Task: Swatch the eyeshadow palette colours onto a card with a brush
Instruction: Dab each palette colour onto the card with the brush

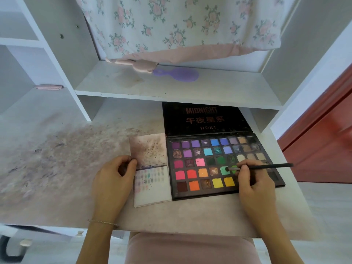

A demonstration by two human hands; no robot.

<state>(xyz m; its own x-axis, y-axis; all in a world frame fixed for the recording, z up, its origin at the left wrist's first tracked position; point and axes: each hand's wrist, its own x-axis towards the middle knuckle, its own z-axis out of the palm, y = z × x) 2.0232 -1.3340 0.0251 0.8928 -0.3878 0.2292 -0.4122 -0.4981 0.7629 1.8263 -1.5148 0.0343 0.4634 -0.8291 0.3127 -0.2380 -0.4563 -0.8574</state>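
right hand [255, 185] pinches brush [261, 167] | tip in green pan [224, 170] (dab softly) | left hand [112, 178] holds card [152, 189] still

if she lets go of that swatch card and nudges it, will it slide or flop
The card looks thin and flat, so it would likely slide easily on the smooth desk. It seems creased across the middle, so it may bend there if lifted. The left hand pinning its edge suggests it shifts readily.
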